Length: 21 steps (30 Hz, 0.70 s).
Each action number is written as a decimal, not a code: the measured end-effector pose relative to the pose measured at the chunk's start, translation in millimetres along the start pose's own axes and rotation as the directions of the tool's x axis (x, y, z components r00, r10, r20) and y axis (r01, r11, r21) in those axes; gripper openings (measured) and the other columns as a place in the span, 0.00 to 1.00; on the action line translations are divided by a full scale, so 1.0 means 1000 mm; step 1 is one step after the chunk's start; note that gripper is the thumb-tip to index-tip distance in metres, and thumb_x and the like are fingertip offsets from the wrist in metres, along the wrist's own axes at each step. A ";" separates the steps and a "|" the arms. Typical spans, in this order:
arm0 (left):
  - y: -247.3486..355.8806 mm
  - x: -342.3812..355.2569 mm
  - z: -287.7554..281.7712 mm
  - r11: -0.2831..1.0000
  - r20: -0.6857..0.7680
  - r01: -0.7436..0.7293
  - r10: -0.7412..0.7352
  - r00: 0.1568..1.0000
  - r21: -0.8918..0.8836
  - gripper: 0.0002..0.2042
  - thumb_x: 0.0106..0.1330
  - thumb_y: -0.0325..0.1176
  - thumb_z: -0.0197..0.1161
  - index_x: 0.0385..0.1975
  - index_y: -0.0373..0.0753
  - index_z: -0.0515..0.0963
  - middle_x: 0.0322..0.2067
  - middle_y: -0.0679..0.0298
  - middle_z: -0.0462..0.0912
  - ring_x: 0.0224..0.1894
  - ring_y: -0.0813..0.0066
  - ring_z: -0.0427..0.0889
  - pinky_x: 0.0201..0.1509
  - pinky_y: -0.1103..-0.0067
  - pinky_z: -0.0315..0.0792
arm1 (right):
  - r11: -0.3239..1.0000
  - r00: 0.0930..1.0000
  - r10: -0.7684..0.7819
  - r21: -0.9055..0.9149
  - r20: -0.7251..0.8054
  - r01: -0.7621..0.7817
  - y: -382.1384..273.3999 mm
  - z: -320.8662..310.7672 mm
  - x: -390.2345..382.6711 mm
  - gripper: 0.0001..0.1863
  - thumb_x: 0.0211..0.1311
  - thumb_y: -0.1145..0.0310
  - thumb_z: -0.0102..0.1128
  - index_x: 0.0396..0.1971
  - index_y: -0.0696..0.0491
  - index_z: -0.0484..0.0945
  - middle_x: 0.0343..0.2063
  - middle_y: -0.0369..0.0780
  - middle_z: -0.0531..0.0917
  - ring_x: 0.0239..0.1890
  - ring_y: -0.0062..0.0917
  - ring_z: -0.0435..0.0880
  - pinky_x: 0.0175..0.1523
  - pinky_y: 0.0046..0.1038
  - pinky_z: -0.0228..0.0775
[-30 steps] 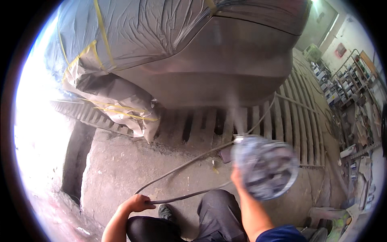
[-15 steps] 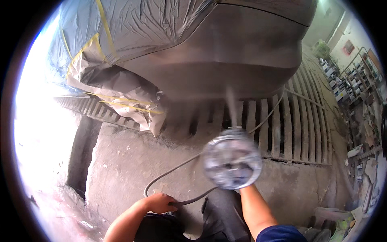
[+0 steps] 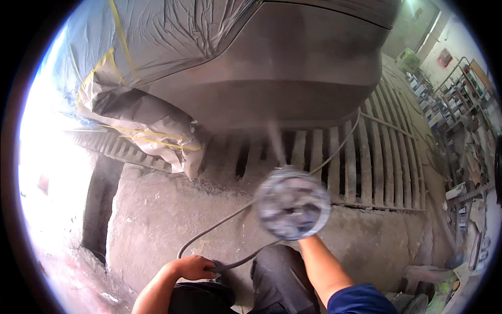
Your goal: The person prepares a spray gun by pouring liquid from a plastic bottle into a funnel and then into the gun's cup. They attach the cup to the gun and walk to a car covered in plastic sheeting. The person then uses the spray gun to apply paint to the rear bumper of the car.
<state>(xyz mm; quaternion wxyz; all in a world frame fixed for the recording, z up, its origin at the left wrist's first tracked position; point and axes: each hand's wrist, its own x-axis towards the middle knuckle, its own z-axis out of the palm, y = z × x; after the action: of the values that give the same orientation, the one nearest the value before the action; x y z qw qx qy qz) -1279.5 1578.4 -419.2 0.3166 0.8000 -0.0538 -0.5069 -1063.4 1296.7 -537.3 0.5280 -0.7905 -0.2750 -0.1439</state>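
My right hand [image 3: 307, 244] is mostly hidden behind the round, blurred cup of a paint spray gun [image 3: 292, 206], which it holds out in front of my knees. A pale mist streams from the gun's far end toward the lower edge of a grey-brown car bumper [image 3: 282, 97]. The gun stays apart from the bumper. By my left knee, my left hand [image 3: 194, 268] is closed on a dark air hose [image 3: 238, 263]. The hose makes a loop on the concrete and runs behind the cup.
Wrinkled plastic sheeting [image 3: 162, 36] and taped masking paper [image 3: 151, 118] cover the car on the left. Beneath the bumper lies a slatted floor grating [image 3: 376, 157], and a trench [image 3: 100, 204] opens at the left. Cluttered shelves [image 3: 455, 104] line the right wall.
The spray gun and its mist have shifted left in the picture, as have the car and floor. My left hand keeps its grip on the hose.
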 end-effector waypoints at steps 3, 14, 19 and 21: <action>-0.002 0.019 -0.003 0.994 0.042 -0.105 0.104 0.994 0.009 0.17 0.62 0.45 0.57 0.42 0.39 0.76 0.32 0.56 0.81 0.36 0.62 0.78 0.42 0.71 0.69 | 0.931 0.964 -0.003 -0.353 -0.265 -0.094 0.025 -0.075 -0.024 0.09 0.58 0.70 0.55 0.36 0.58 0.71 0.32 0.47 0.76 0.37 0.43 0.77 0.41 0.39 0.69; 0.001 0.031 -0.006 0.995 0.072 -0.095 0.094 0.993 0.005 0.18 0.63 0.44 0.56 0.47 0.40 0.75 0.39 0.54 0.80 0.42 0.60 0.78 0.47 0.72 0.69 | 0.959 0.918 0.269 0.170 -0.293 -0.227 0.048 -0.047 -0.031 0.22 0.56 0.65 0.58 0.51 0.56 0.68 0.48 0.46 0.73 0.51 0.40 0.72 0.56 0.39 0.62; 0.008 -0.006 0.001 0.994 0.059 0.095 -0.092 0.994 -0.056 0.17 0.61 0.45 0.58 0.44 0.41 0.77 0.36 0.56 0.81 0.39 0.62 0.79 0.46 0.72 0.69 | 0.970 0.973 -0.205 -0.113 0.104 0.217 -0.011 0.047 0.015 0.15 0.55 0.62 0.55 0.40 0.54 0.72 0.36 0.46 0.74 0.33 0.42 0.77 0.36 0.35 0.71; 0.001 -0.017 0.008 0.981 0.023 0.134 -0.132 0.991 -0.140 0.17 0.60 0.46 0.59 0.43 0.42 0.77 0.33 0.58 0.82 0.36 0.66 0.79 0.44 0.73 0.70 | 0.993 0.981 -0.113 0.056 0.160 0.106 -0.024 0.086 0.014 0.17 0.51 0.70 0.57 0.43 0.53 0.71 0.40 0.46 0.75 0.36 0.43 0.78 0.35 0.36 0.74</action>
<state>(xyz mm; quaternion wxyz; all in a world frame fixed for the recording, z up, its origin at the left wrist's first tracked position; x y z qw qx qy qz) -1293.9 1580.5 -407.8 0.3373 0.7741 0.0336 -0.5347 -1071.3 1386.2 -546.1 0.5136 -0.7707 -0.3634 -0.1013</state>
